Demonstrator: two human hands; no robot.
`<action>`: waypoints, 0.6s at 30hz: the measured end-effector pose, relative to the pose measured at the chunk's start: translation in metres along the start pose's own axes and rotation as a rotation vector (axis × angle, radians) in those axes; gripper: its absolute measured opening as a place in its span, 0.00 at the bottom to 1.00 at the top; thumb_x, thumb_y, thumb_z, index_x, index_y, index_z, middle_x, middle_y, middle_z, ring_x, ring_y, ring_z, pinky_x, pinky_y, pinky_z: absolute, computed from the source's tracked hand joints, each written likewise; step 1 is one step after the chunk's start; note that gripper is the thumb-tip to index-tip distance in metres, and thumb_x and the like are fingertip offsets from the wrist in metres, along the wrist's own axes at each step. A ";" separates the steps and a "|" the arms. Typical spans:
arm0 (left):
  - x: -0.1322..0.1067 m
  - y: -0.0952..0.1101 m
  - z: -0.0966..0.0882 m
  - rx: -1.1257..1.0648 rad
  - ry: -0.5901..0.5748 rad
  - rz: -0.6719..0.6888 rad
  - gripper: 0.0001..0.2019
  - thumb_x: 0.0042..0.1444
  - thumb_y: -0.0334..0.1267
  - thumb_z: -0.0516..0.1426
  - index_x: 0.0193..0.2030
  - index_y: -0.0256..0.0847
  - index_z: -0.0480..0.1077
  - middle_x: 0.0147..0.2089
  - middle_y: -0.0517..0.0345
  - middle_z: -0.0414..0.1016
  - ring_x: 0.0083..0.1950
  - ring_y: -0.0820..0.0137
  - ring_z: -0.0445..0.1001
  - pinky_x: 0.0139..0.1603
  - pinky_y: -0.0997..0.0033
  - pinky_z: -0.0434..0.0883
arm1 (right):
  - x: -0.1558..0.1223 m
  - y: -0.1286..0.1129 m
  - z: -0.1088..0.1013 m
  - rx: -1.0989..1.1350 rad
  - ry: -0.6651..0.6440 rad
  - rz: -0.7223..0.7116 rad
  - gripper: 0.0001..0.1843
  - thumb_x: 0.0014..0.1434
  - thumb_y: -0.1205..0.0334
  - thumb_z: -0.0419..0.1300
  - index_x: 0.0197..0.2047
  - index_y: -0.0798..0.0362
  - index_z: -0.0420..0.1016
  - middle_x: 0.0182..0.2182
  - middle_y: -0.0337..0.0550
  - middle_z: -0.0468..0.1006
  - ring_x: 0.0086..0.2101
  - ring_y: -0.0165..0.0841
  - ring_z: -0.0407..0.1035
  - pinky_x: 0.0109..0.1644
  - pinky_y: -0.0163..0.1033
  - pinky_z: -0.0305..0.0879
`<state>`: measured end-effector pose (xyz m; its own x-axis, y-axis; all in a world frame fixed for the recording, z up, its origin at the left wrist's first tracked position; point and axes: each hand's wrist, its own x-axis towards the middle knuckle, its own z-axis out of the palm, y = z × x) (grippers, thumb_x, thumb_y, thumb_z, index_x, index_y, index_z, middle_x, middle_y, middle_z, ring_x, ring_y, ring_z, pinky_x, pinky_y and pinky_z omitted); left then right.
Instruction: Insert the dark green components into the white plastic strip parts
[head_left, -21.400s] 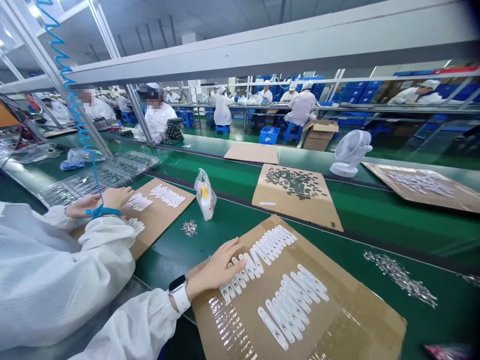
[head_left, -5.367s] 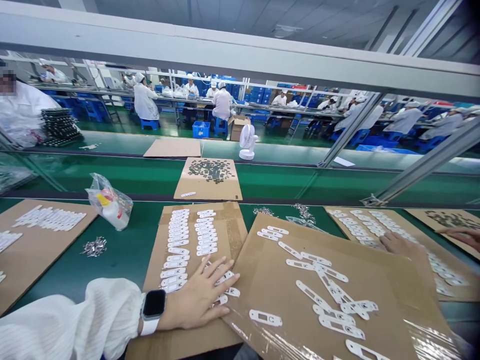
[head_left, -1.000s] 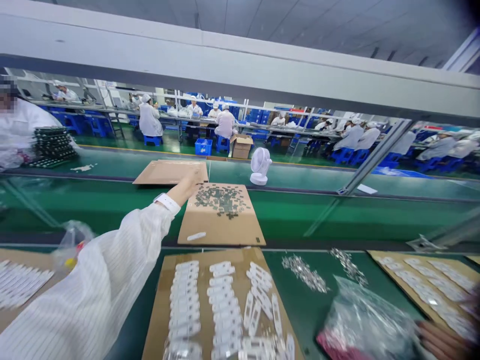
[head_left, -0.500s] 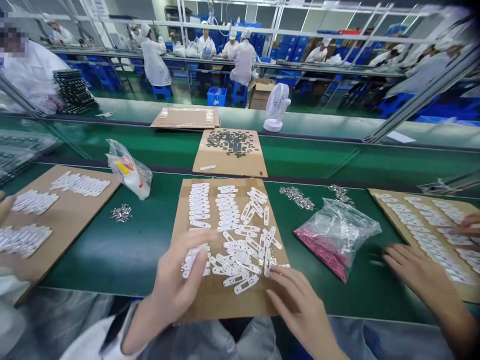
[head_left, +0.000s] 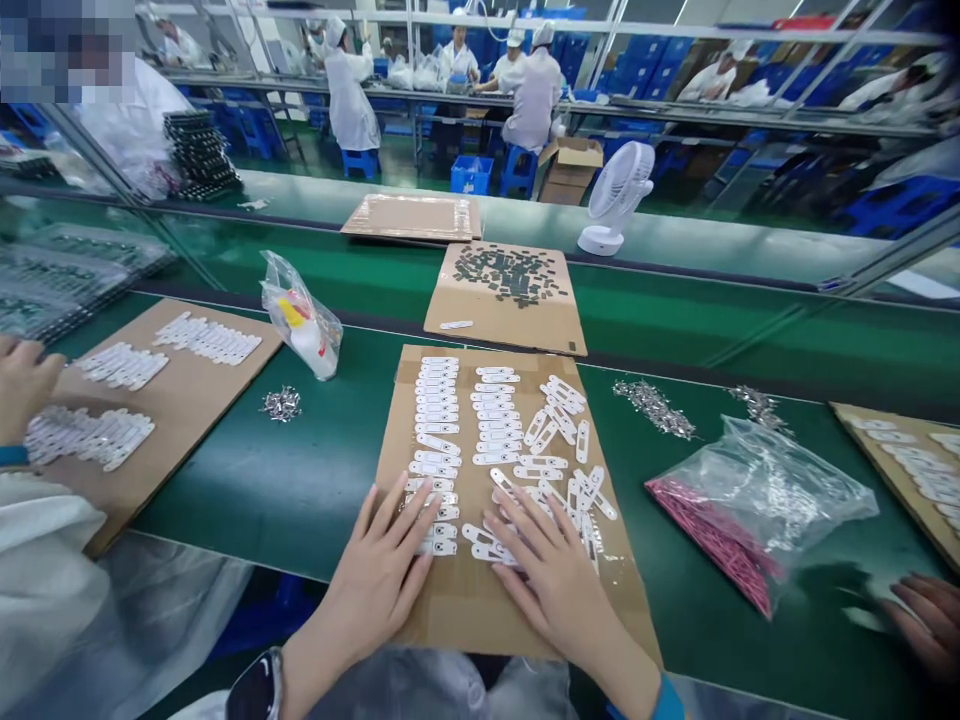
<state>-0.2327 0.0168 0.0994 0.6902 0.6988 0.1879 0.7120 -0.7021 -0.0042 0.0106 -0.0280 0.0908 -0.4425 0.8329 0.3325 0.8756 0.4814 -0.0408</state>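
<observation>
A brown cardboard sheet (head_left: 465,600) lies in front of me on the green bench (head_left: 300,480). It carries several small white plastic strips (head_left: 495,430), some in tidy columns and some in a loose heap. My left hand (head_left: 382,570) lies flat on the sheet's near left part, fingers spread over a few strips. Beside it, my right hand (head_left: 551,570) rests flat with spread fingers on the jumbled strips. Neither hand grips anything.
A clear bag with pink contents (head_left: 742,500) lies to the right, near a co-worker's hand (head_left: 926,610). On the left, another person's hand (head_left: 22,385) is by a cardboard sheet (head_left: 180,400). A bagged bottle (head_left: 304,320), metal part piles (head_left: 281,403), another cardboard (head_left: 510,310) and a fan (head_left: 615,195) stand farther back.
One second ago my left arm reached out to the far cardboard sheets. Now both hands lie flat on the near sheet, and the view has tilted down and shifted left.
</observation>
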 end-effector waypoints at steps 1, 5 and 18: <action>0.001 0.000 0.001 0.004 -0.004 0.003 0.28 0.65 0.39 0.47 0.70 0.42 0.45 0.72 0.62 0.46 0.72 0.62 0.39 0.70 0.59 0.33 | -0.003 0.003 -0.001 -0.004 0.003 -0.001 0.24 0.66 0.59 0.50 0.64 0.50 0.58 0.63 0.43 0.60 0.63 0.42 0.52 0.63 0.54 0.54; -0.001 0.001 0.002 0.007 -0.005 0.013 0.27 0.65 0.39 0.47 0.69 0.41 0.46 0.71 0.61 0.47 0.72 0.61 0.42 0.70 0.58 0.35 | -0.016 0.015 -0.006 0.024 0.002 0.002 0.24 0.65 0.63 0.51 0.64 0.50 0.59 0.62 0.42 0.62 0.63 0.42 0.53 0.62 0.52 0.56; 0.036 -0.006 0.011 -0.083 0.048 0.042 0.36 0.60 0.59 0.47 0.68 0.38 0.49 0.70 0.51 0.51 0.70 0.55 0.49 0.66 0.53 0.51 | -0.006 0.013 -0.011 0.001 -0.045 0.061 0.30 0.63 0.51 0.52 0.65 0.56 0.56 0.64 0.51 0.59 0.63 0.45 0.51 0.59 0.54 0.59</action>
<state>-0.2104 0.0477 0.0959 0.7110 0.6625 0.2359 0.6679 -0.7411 0.0682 0.0269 -0.0294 0.0982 -0.3969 0.8718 0.2870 0.9009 0.4299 -0.0601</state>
